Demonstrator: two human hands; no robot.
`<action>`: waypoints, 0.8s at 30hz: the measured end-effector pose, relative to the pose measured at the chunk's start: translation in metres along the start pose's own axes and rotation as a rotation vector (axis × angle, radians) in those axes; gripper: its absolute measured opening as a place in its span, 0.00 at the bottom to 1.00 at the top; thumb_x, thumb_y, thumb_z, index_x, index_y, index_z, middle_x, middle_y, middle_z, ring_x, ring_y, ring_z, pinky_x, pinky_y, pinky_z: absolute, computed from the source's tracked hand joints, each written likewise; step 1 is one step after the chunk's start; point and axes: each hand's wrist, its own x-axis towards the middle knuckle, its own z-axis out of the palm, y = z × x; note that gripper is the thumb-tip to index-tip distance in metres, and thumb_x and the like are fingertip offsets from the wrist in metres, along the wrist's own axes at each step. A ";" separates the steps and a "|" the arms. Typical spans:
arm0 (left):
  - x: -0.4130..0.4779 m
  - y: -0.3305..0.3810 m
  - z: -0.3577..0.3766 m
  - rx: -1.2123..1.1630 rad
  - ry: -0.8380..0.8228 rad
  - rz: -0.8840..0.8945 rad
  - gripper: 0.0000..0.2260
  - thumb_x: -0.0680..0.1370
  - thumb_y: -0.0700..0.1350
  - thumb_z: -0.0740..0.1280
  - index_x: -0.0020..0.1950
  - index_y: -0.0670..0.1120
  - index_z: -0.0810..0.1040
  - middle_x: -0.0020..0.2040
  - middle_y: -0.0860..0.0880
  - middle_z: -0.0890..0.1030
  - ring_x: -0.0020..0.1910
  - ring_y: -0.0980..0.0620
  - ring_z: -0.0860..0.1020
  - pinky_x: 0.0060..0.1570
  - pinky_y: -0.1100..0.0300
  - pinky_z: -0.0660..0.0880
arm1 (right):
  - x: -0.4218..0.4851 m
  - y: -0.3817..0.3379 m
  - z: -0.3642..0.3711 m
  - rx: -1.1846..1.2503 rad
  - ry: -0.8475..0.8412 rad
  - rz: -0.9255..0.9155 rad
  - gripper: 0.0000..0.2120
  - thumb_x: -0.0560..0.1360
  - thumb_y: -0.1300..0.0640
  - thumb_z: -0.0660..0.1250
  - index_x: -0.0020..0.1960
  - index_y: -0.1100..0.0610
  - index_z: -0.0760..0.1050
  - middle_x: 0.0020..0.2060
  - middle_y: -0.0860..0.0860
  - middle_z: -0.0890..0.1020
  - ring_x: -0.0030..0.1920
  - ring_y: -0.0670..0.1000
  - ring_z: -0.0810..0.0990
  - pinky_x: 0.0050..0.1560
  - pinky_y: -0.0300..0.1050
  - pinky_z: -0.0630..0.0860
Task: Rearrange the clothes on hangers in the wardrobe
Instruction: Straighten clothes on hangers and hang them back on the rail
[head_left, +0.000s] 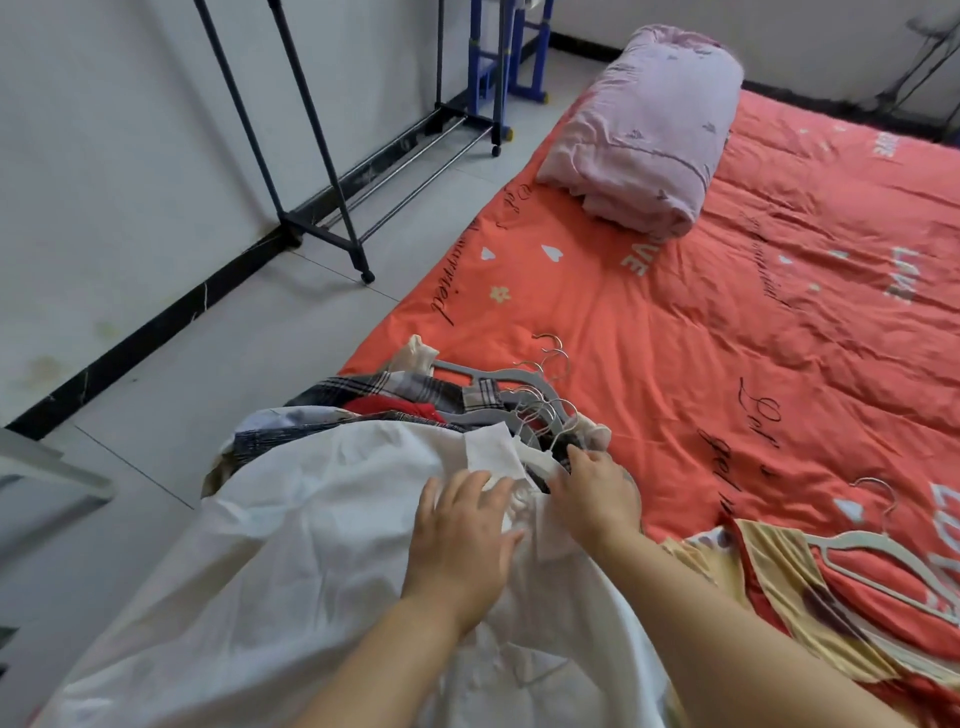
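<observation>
I can read "LOVE" in white on the red bed cover. The white shirt lies on a pile of hung clothes at the bed's near left edge. The left hand rests flat on it, fingers spread. The right hand pinches its collar.

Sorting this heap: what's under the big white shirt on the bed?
Poking out past its collar: a dark plaid garment, a red cloth and grey plastic hangers with wire hooks. Everything deeper is hidden by the white shirt.
</observation>
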 end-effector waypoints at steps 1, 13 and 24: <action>0.001 -0.004 0.001 -0.016 0.006 0.007 0.23 0.78 0.56 0.57 0.72 0.54 0.61 0.70 0.53 0.64 0.71 0.54 0.57 0.71 0.53 0.45 | 0.003 0.000 0.005 -0.004 0.005 0.022 0.10 0.77 0.53 0.58 0.51 0.56 0.75 0.52 0.55 0.79 0.55 0.57 0.76 0.51 0.48 0.70; 0.002 0.002 -0.095 -0.115 0.327 0.151 0.21 0.72 0.44 0.70 0.64 0.42 0.75 0.59 0.42 0.78 0.61 0.42 0.75 0.62 0.41 0.67 | -0.056 -0.045 -0.058 -0.013 0.271 -0.247 0.17 0.79 0.50 0.49 0.62 0.49 0.72 0.58 0.46 0.74 0.57 0.47 0.74 0.56 0.40 0.71; -0.064 0.020 -0.208 -0.132 0.476 0.364 0.19 0.74 0.50 0.57 0.61 0.47 0.78 0.47 0.50 0.82 0.53 0.48 0.79 0.65 0.49 0.57 | -0.189 -0.096 -0.180 0.325 0.772 -0.424 0.19 0.60 0.62 0.78 0.45 0.49 0.75 0.37 0.47 0.81 0.33 0.49 0.81 0.28 0.40 0.74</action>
